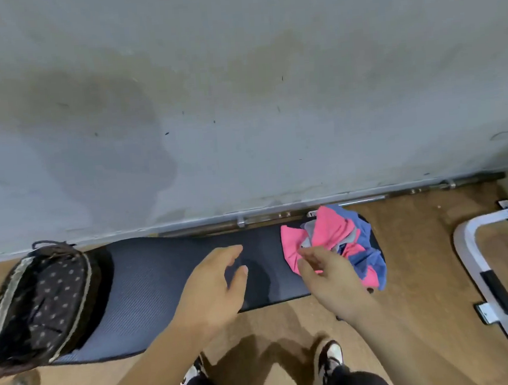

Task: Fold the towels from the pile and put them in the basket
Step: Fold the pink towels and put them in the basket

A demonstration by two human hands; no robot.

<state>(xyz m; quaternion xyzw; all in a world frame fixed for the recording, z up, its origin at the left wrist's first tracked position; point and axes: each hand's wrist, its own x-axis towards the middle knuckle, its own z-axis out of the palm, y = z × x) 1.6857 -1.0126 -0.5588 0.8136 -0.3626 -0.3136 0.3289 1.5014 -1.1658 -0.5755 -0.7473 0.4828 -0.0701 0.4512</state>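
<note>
The long dark grey foam mat (150,279) carries the dark brown polka-dot fabric basket (4,303) at nine o'clock and the crumpled pile of pink, blue and grey towels (335,231) at three o'clock. The step looks like picking up a towel. The left hand (211,289) hovers released; the right hand (332,280) reaches the pile, its grasp impossible to tell. The next move calls for pinching a single towel. No writing is legible.

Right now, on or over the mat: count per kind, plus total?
hands: 2 (left hand, right hand)
basket: 1
towel pile: 1 (pink, blue, grey; single towels cannot be counted)
mat: 1
total: 5
</note>
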